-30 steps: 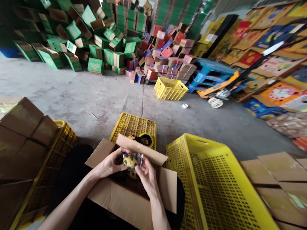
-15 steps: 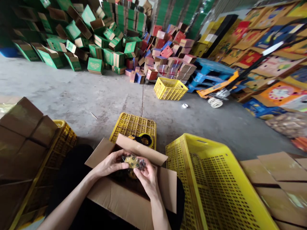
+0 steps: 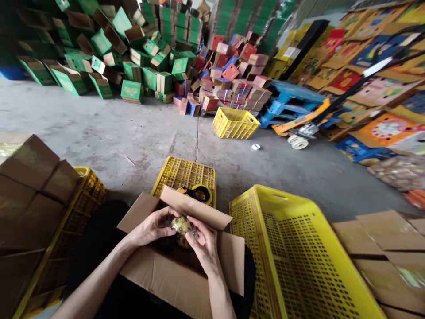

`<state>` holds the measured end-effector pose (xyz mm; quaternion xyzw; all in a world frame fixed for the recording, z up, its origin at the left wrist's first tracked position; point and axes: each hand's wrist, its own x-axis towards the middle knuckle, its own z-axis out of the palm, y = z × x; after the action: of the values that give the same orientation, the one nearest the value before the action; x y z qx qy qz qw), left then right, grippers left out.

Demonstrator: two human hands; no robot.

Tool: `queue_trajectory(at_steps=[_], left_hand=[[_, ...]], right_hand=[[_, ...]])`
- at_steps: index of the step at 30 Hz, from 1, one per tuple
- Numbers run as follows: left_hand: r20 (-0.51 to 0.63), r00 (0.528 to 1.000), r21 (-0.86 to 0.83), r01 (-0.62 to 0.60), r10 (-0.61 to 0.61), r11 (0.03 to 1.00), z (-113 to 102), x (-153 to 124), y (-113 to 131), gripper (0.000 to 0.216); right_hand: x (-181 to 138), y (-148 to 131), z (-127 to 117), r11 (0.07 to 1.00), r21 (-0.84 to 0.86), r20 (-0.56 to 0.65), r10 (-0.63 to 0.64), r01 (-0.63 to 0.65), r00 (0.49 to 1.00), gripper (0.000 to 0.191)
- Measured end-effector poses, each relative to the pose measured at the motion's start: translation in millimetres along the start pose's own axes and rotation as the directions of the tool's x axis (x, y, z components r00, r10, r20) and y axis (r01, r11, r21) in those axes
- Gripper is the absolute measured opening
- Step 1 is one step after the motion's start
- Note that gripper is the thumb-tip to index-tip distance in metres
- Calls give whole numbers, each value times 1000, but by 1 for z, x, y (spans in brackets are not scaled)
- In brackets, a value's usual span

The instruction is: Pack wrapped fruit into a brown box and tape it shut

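Note:
Between my two hands, above an open cardboard box [image 3: 166,274], is a small yellow item with dark spots in clear plastic wrap [image 3: 181,225]; its exact kind I cannot make out. The fingers of my left hand [image 3: 153,228] close on its left end, and those of my right hand [image 3: 202,241] pinch its right end. The box rests on my lap with its flaps spread outward. More yellow and dark wrapped pieces show dimly inside, partly hidden by my hands. A tape dispenser [image 3: 201,194] lies just beyond the far flap, on an upturned yellow crate [image 3: 186,170].
A large yellow crate [image 3: 292,208] stands at my right, with closed cartons [image 3: 381,248] beyond it. More cartons [image 3: 29,195] are stacked on a crate at my left. Farther off are another yellow crate [image 3: 235,124], a pallet jack [image 3: 305,122], blue pallets [image 3: 285,99] and heaped green boxes [image 3: 133,91].
The wrapped item has turned in my fingers, showing more yellow and less of the dark end on the right. My hands have barely shifted; the box and surroundings are unchanged.

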<state>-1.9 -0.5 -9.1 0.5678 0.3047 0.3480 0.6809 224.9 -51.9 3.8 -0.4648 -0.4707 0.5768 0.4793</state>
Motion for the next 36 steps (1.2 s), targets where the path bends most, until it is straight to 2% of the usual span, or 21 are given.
queue_trajectory(at_steps=[5, 13, 16, 20, 22, 25, 27, 31, 36], left_hand=[[59, 998, -72, 14, -9, 997, 2, -1, 0, 79], [36, 986, -35, 163, -161, 986, 3, 2, 10, 56], [41, 991, -17, 131, -131, 991, 2, 2, 12, 51], [-36, 998, 14, 52, -51, 999, -1, 1, 8, 46], [-60, 998, -8, 28, -28, 1000, -2, 1, 5, 45], [-51, 999, -18, 10, -11, 1000, -2, 2, 4, 43], [-29, 1000, -8, 5, -5, 1000, -2, 1, 4, 44], [4, 1000, -23, 1, -1, 1000, -1, 1, 3, 45], [15, 1000, -114, -3, 5, 994, 1, 1, -1, 60]], right_hand=[[0, -1, 0, 996, -44, -71, -75, 72, 995, 42], [-2, 0, -3, 987, -81, -29, -141, 138, 990, 36], [-2, -1, -2, 990, -92, -43, -114, 110, 993, 42], [0, 2, -4, 996, -33, -137, -84, 80, 987, 58], [1, 5, -6, 998, -10, -201, -60, 60, 978, 55], [2, 6, -8, 998, 60, -253, 46, -31, 967, 50], [2, 5, -7, 991, 94, -200, 112, -94, 973, 53], [1, 4, -1, 985, 93, -15, 147, -145, 989, 64], [1, 3, 2, 993, 74, -21, 90, -88, 996, 51]])
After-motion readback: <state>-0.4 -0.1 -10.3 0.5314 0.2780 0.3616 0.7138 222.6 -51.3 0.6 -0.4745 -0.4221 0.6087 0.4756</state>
